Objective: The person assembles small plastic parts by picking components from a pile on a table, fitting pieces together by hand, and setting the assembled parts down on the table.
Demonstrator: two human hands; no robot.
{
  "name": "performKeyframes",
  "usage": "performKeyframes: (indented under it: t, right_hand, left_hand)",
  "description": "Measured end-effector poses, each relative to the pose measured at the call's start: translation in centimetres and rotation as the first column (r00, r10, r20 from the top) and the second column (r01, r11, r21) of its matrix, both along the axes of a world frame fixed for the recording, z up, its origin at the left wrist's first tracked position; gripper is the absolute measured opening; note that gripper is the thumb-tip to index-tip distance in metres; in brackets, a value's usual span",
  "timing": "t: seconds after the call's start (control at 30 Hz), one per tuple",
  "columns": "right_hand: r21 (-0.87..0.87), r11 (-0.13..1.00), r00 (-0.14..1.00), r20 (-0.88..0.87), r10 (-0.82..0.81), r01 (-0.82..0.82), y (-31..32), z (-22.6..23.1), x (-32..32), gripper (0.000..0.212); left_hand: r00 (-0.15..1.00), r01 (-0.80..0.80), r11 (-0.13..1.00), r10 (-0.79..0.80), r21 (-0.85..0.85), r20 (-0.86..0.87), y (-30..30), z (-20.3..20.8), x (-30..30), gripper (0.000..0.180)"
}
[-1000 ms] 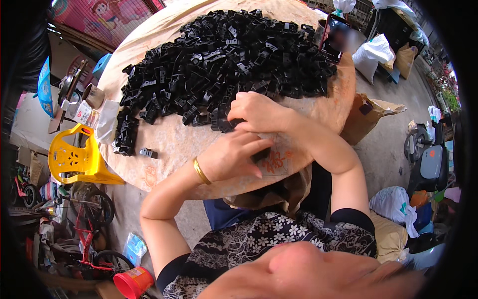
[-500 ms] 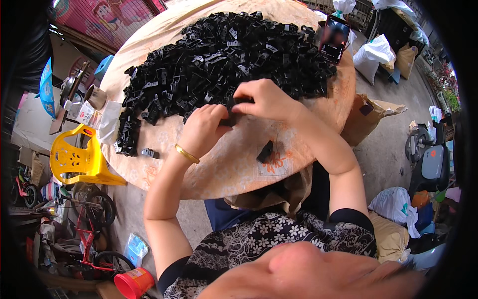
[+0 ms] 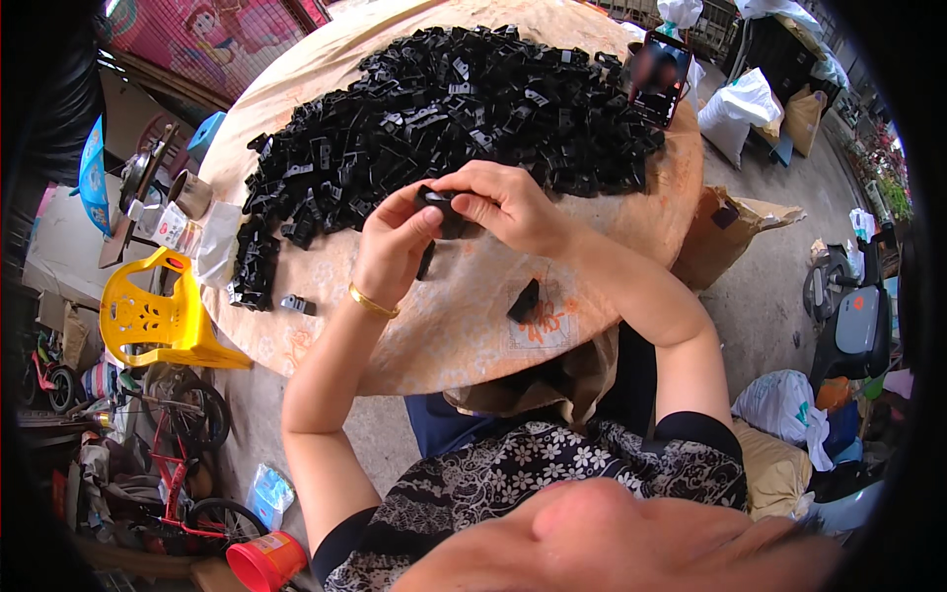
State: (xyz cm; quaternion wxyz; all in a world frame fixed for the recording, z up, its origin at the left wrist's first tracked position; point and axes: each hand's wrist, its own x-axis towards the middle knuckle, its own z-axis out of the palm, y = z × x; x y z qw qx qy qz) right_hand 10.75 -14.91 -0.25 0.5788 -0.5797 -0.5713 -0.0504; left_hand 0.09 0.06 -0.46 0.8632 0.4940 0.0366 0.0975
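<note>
Between my two hands, just in front of the big heap of black plastic parts, is a small black plastic part. My left hand pinches its left end with thumb and fingers. On its right end the thumb and fingers of my right hand are closed. Another black part lies on the cloth by my left fingers, partly covered. A single black part rests nearer me on the right, and a grey-black one lies toward the left edge.
The heap spreads over the far half of a round table with a peach cloth. A phone stands upright at its far right. Left of the table is a yellow chair; a cardboard box stands at the right edge.
My hands have come up and closer together, turning so that the black part between them shows. A second part by my left fingers has come into sight.
</note>
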Motion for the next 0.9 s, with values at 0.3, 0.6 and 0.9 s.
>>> performKeyframes:
  t: [0.3, 0.6, 0.9]
  right_hand:
    - [0.139, 0.987, 0.987, -0.147, -0.061, 0.081, -0.1, -0.5, -0.6, 0.020]
    - [0.061, 0.980, 0.966, -0.193, -0.174, 0.188, 0.0, -0.1, -1.9, 0.026]
    - [0.041, 0.959, 0.939, 0.197, -0.283, 0.280, 0.4, -0.7, -2.2, 0.046]
  left_hand:
    - [0.998, -0.055, 0.975, 0.045, 0.216, 0.051, 0.0, -0.7, 0.3, 0.036]
    - [0.993, -0.121, 0.978, 0.119, 0.171, 0.022, -0.8, -0.6, 0.2, 0.038]
    - [0.983, -0.180, 0.968, 0.172, 0.174, 0.063, -1.7, -1.1, 0.1, 0.038]
